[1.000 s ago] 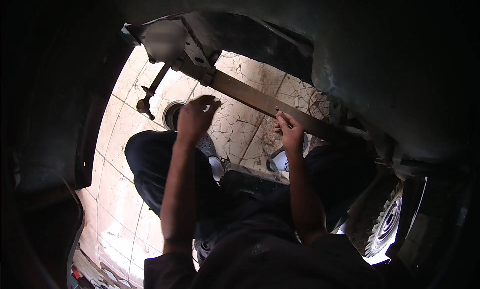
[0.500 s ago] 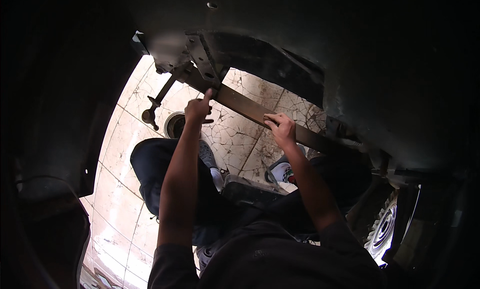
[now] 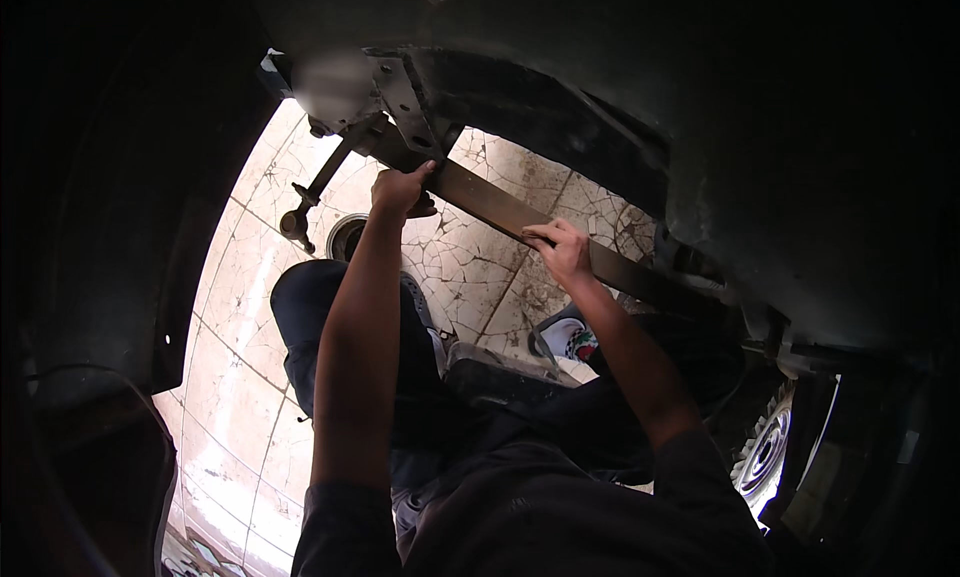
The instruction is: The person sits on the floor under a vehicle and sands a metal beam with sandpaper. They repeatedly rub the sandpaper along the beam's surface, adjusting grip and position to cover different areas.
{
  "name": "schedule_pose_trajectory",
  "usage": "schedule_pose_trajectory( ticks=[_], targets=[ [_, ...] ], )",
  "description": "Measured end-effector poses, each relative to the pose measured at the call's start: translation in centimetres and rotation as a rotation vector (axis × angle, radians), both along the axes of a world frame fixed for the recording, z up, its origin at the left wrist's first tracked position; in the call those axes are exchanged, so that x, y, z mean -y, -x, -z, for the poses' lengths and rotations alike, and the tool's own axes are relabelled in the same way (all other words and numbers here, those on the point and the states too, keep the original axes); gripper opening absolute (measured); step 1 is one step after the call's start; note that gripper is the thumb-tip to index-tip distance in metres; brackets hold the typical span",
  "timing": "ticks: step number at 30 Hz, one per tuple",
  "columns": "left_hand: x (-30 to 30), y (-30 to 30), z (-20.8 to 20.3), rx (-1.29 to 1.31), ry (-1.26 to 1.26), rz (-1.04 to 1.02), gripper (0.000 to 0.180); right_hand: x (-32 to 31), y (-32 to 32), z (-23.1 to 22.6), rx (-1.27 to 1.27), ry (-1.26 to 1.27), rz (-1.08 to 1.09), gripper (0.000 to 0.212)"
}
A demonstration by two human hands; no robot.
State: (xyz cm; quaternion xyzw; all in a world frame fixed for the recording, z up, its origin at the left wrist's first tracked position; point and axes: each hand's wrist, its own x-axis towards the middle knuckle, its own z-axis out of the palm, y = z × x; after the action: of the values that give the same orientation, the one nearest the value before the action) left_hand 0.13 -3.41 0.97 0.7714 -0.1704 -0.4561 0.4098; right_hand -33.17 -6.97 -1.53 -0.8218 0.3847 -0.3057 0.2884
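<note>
Head view: clock bearings run from the middle of what I see, 12 at the top.
Brown beam (image 3: 487, 199): it slants from 11 o'clock down to 3 o'clock, in front of both my hands.
My left hand (image 3: 401, 191): between 10 and 11 o'clock, thumb stretched up against or just in front of the beam's upper-left part, other fingers curled in; I cannot tell whether they close on anything.
My right hand (image 3: 566, 249): between 2 and 3 o'clock, fingers bent, tips on the beam near its lower edge; I cannot tell whether I grip it or pinch something small against it.
Holed bracket (image 3: 403, 107): 11 o'clock, its lower end meeting the beam just above my left thumb.
Rod with a knobbed end (image 3: 325, 173): 10 o'clock, hanging down over the floor.
Round rim (image 3: 335, 236): between 9 and 10 o'clock, around a dark hollow, partly behind my left knee (image 3: 305, 302).
Tiled floor (image 3: 455, 262): cream, cracked, below the beam.
Right shoe (image 3: 553, 335): 4 o'clock.
Wheel (image 3: 768, 447): 4 o'clock, farther out, chunky tread.
</note>
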Motion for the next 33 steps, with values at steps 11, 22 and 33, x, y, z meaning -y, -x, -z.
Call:
schedule_pose_trajectory(
  ticks=[11,22,33],
  targets=[
    [0.0,-0.4,1.3,0.071,-0.032,0.014,0.078,1.4,0.3,-0.7,-0.037,-0.041,-0.064,0.02],
    [-0.5,0.4,-3.1,0.236,-0.123,0.106,0.072,1.4,-4.2,-1.8,-0.062,-0.071,-0.08,0.018],
    [-0.6,-0.3,-2.3,0.105,-0.143,0.091,0.069,0.6,-1.0,-1.4,-0.096,-0.067,-0.057,0.021]
  ],
)
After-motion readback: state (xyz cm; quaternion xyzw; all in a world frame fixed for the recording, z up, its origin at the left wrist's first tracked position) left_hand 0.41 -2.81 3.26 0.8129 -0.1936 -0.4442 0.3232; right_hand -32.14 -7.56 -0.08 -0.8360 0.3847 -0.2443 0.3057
